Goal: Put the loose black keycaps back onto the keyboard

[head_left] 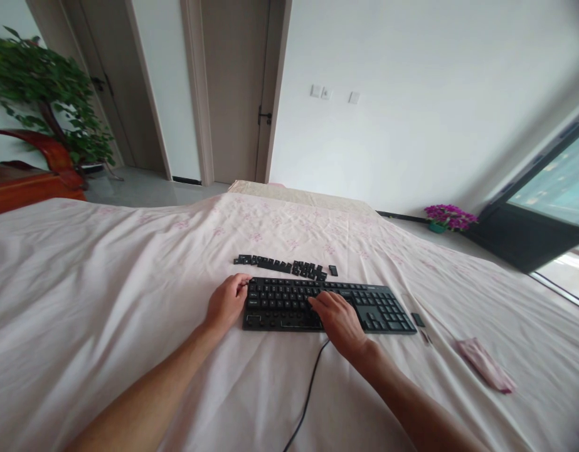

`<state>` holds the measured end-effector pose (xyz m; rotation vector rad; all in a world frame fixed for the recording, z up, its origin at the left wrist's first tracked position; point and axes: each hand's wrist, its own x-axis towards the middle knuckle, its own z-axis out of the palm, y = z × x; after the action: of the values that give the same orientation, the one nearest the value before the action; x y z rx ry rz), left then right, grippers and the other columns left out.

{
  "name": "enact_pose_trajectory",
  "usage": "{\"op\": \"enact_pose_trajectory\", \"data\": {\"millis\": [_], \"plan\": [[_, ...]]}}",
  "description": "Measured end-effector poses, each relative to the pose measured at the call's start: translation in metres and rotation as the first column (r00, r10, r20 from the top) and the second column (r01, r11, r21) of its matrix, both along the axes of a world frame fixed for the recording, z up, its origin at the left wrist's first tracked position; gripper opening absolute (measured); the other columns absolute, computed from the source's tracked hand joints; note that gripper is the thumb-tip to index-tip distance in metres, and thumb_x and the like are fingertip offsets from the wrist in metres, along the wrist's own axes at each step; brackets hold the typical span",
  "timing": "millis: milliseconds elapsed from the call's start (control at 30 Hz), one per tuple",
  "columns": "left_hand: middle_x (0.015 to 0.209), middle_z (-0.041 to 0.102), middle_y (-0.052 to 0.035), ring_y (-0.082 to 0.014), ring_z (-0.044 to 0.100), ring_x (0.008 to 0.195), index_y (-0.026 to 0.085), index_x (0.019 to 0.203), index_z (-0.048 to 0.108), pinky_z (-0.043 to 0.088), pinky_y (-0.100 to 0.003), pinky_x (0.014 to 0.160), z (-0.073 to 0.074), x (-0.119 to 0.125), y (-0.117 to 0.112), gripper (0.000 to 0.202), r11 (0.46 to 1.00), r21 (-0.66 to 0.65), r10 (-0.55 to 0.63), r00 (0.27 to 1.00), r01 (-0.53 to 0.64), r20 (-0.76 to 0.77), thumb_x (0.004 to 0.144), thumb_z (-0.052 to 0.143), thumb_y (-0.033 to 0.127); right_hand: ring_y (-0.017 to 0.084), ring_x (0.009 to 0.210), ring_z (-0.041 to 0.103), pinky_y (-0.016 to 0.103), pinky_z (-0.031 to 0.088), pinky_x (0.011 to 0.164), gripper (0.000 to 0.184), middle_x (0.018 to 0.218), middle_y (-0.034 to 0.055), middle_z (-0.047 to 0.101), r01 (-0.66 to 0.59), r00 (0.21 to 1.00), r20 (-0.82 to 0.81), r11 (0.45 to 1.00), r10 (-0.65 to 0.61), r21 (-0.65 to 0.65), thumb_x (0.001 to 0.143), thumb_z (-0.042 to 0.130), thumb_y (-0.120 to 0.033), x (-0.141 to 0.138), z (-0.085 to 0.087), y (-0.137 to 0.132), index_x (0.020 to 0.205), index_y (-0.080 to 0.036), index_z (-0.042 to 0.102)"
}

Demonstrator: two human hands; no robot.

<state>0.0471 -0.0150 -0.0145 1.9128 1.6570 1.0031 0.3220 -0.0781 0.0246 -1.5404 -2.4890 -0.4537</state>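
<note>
A black computer keyboard point(280, 300) lies on the cloth in front of me. Keycaps are off its front rows at the left, leaving small bare stems on the base. My left hand point(227, 302) is at the back left corner, its fingers closed on the keyboard's edge. Over the middle of the keyboard, my right hand point(339, 317) rests with bent fingers drawn together at the keys; its fingertips partly hide what they hold, if anything. Behind the keyboard, loose black keycaps point(274, 265) lie in rough rows, with one larger keycap point(333, 270) apart at their right.
Right of the keyboard lie a small black piece point(418, 320) and a thin tool-like item point(426, 338). Farther right is a folded pink cloth point(487, 364). The keyboard cable point(310, 389) runs toward me across the wrinkled pale bedcover point(129, 301).
</note>
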Motion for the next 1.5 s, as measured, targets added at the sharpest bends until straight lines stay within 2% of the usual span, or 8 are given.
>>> {"op": "enact_pose_trajectory", "data": {"millis": [300, 533, 833, 1033, 1133, 1300, 1500], "plan": [[0.103, 0.069, -0.001, -0.0154, 0.064, 0.093, 0.025, 0.104, 0.062, 0.047, -0.026, 0.083, -0.001, -0.001, 0.0, 0.027, 1.0, 0.022, -0.006, 1.0, 0.006, 0.013, 0.084, 0.046, 0.018, 0.017, 0.075, 0.051, 0.031, 0.036, 0.069, 0.017, 0.081, 0.003, 0.058, -0.075, 0.991, 0.11, 0.997, 0.071, 0.036, 0.089, 0.054, -0.012, -0.003, 0.004, -0.002, 0.101, -0.019, 0.063], [0.103, 0.069, -0.0016, -0.0154, 0.063, 0.093, 0.025, 0.105, 0.062, 0.047, -0.026, 0.083, -0.001, -0.001, 0.001, 0.028, 1.0, 0.021, -0.003, 1.0, 0.003, -0.002, 0.083, 0.046, 0.017, 0.017, 0.075, 0.05, 0.03, 0.036, 0.068, 0.02, 0.08, 0.0039, 0.057, -0.084, 0.992, 0.106, 0.993, 0.076, 0.078, 0.09, 0.05, -0.011, -0.005, -0.001, -0.001, 0.104, -0.018, 0.062], [0.103, 0.068, -0.0012, -0.0152, 0.063, 0.093, 0.025, 0.104, 0.062, 0.047, -0.025, 0.083, -0.002, -0.001, 0.001, 0.027, 0.999, 0.034, -0.01, 1.0, 0.01, 0.01, 0.083, 0.046, 0.018, 0.014, 0.075, 0.051, 0.026, 0.035, 0.072, 0.023, 0.081, 0.0017, 0.06, -0.02, 0.978, -0.208, 0.999, 0.028, 0.04, 0.094, 0.049, -0.021, 0.005, -0.013, 0.001, 0.104, -0.025, 0.068], [0.104, 0.068, -0.0011, -0.0152, 0.064, 0.093, 0.025, 0.105, 0.062, 0.047, -0.025, 0.083, -0.003, -0.001, 0.001, 0.028, 1.0, 0.026, -0.007, 1.0, 0.006, 0.005, 0.084, 0.045, 0.019, 0.014, 0.079, 0.054, 0.026, 0.034, 0.073, 0.019, 0.086, 0.001, 0.063, 0.044, 0.943, -0.33, 0.999, -0.034, 0.021, 0.092, 0.054, -0.024, 0.005, -0.019, 0.0, 0.102, -0.028, 0.07], [0.104, 0.069, -0.0012, -0.0153, 0.063, 0.094, 0.025, 0.106, 0.062, 0.047, -0.025, 0.083, -0.003, -0.001, 0.0, 0.028, 1.0, 0.019, -0.002, 1.0, 0.002, -0.001, 0.084, 0.045, 0.019, 0.014, 0.079, 0.053, 0.027, 0.033, 0.072, 0.021, 0.086, 0.001, 0.063, 0.026, 0.959, -0.282, 1.0, -0.021, 0.012, 0.093, 0.052, -0.023, 0.005, -0.015, -0.001, 0.102, -0.028, 0.07], [0.104, 0.069, -0.0014, -0.0156, 0.063, 0.095, 0.024, 0.106, 0.061, 0.047, -0.025, 0.083, -0.003, -0.001, 0.0, 0.028, 1.0, 0.022, -0.005, 1.0, 0.005, -0.001, 0.084, 0.046, 0.018, 0.016, 0.079, 0.051, 0.029, 0.032, 0.071, 0.023, 0.085, 0.0022, 0.061, 0.001, 0.996, -0.086, 1.0, -0.002, -0.017, 0.093, 0.05, -0.022, 0.002, -0.006, -0.004, 0.111, -0.026, 0.065], [0.104, 0.068, -0.0009, -0.0152, 0.063, 0.093, 0.025, 0.105, 0.061, 0.047, -0.026, 0.084, -0.004, -0.001, 0.001, 0.028, 0.999, 0.037, -0.012, 1.0, 0.012, 0.0, 0.083, 0.046, 0.017, 0.02, 0.086, 0.049, 0.034, 0.032, 0.072, 0.044, 0.095, 0.0069, 0.06, 0.03, 0.998, 0.061, 0.998, -0.026, -0.062, 0.084, 0.05, -0.004, -0.003, -0.004, -0.014, 0.125, -0.021, 0.055]]}}
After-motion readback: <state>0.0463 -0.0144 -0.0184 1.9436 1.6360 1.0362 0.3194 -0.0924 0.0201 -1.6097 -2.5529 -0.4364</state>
